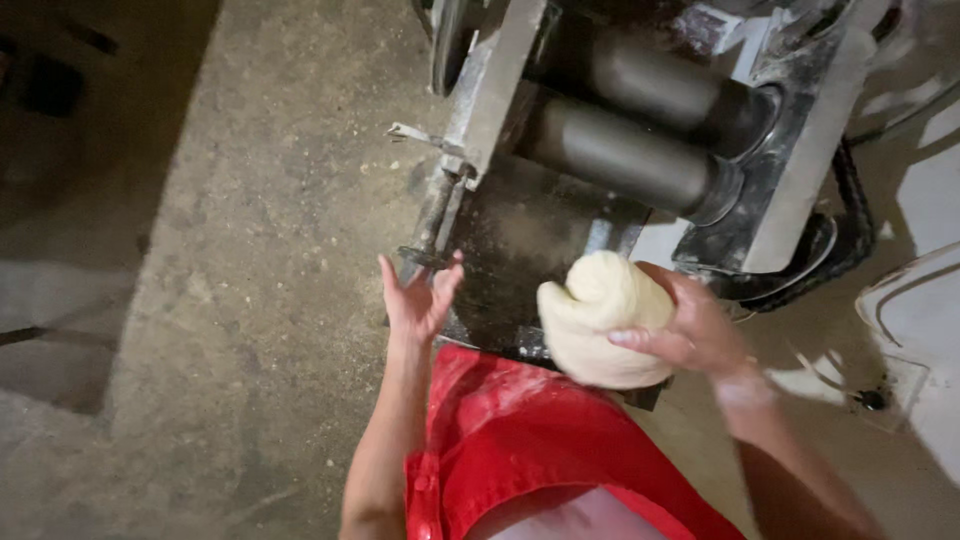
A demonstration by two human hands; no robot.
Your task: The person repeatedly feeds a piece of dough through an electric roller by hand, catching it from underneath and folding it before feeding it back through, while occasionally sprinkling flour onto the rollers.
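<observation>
Right hand [695, 335] grips a pale, rounded, folded lump of soft dough [603, 320], fingers wrapped over its right side and clamped on it. The lump is held in the air just in front of the twin dark metal cylinder rollers [640, 125] of the floury grey steel dough-rolling machine [800, 150], above the machine's dusty dark feed tray [530, 250]. Left hand [418, 300] is empty, fingers spread apart, palm open, at the left front corner of that tray — near a thin metal rod [438, 215]. Progress judged: dough is formed and lifted but not yet between the rollers — feeding and flattening remain. Red flour-dusted apron [520, 440] sits below the tray; rough concrete floor [230, 300] lies left of the machine.
</observation>
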